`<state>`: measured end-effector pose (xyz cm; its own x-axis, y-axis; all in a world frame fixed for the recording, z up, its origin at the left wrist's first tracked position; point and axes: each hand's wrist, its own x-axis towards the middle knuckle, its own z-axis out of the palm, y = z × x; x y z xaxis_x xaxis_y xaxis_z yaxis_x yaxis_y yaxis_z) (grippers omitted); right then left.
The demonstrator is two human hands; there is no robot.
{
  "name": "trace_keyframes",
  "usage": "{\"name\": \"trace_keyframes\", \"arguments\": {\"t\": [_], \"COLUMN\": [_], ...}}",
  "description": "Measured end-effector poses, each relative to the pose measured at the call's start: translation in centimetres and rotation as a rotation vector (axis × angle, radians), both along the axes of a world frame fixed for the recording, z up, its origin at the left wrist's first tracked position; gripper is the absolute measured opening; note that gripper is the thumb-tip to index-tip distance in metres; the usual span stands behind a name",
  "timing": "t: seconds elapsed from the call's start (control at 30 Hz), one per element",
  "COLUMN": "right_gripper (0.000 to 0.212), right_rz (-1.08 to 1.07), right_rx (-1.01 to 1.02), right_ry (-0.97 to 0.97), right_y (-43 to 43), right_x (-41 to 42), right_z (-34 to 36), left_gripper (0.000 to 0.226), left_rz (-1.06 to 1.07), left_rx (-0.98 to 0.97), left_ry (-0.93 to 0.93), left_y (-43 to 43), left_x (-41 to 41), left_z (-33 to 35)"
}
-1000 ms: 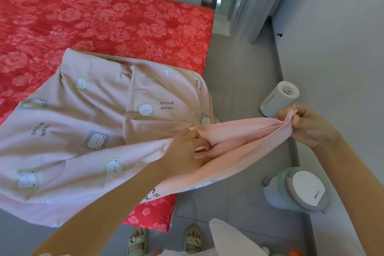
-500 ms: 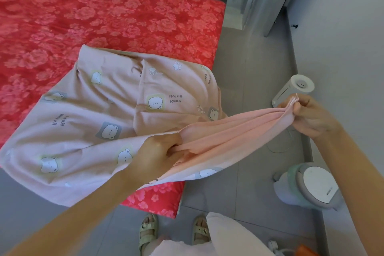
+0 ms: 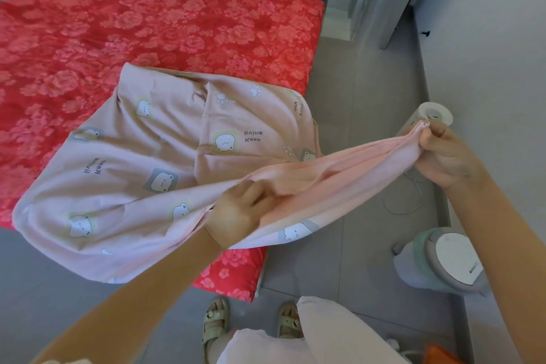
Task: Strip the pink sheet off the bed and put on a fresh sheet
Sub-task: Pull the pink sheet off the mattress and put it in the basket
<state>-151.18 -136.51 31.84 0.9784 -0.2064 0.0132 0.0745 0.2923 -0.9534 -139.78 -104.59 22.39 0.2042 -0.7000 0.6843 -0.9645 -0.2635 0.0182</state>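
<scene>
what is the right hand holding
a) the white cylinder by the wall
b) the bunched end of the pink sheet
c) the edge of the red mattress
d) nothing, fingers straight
B: the right hand pinches the gathered end of the pink sheet, which stretches across to the left hand gripping it nearer the bed.

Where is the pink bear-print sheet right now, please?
In the head view, the pink sheet lies over the near right part of the red floral mattress, its edge stretched between the left hand and right hand above the floor.
</scene>
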Motion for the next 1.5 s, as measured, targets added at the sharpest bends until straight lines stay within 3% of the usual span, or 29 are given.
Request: {"name": "trace_keyframes", "arguments": {"t": [0.07,0.2,0.33,0.5,0.67,0.8,1.0,1.13,1.27,1.4,1.5], "right_gripper": [0.036,0.040,0.039,0.039,0.039,0.038,0.038,0.028,0.028,0.035,0.034], "right_rz": [-0.068,-0.117,-0.112,-0.115,-0.117,-0.111,-0.133,-0.062,-0.050,-0.109,-0.116], "right_rx": [0.021,0.028,0.026,0.026,0.013,0.007,0.010,0.000,0.021,0.042,0.031], "right_ry": [0.001,0.020,-0.007,-0.064,-0.065,-0.061,-0.033,-0.045,-0.030,0.004,0.003], "right_y": [0.2,0.5,1.0,1.2,1.0,0.4,-0.4,-0.6,-0.6,-0.7,-0.5], "right_x": [0.6,1.2,1.0,1.0,0.9,0.7,0.1,-1.1,-1.9,-2.0,-2.1], "right_z": [0.5,0.9,1.6,2.3,2.6,2.5,2.3,1.1,-0.3,-0.7,-0.6], "left_gripper": [0.027,0.039,0.030,0.009,0.039,0.023,0.021,0.026,0.032,0.044,0.036], "left_rz": [-0.101,0.005,0.076,0.211,0.254,0.252,0.131,0.026,0.075,0.134,0.177], "left_rx": [0.081,0.053,0.035,0.076,0.155,0.248,0.130,0.230,0.357,0.497,0.551], "left_ry": [0.027,0.233,0.125,0.190,0.308,0.327,0.345,0.390,0.456,0.402,0.318], "left_y": [0.0,0.3,0.0,-0.9,-1.4,-1.1,1.1,2.9,2.4,0.2,-1.7], "left_x": [-1.4,-2.7,-2.5,-1.3,-2.4,-1.1,-1.7,-2.6,-2.7,-3.4,-3.5], "left_z": [-0.5,-1.2,-0.6,0.0,0.7,0.8,3.5,3.7,1.8,-0.3,-0.8]}}
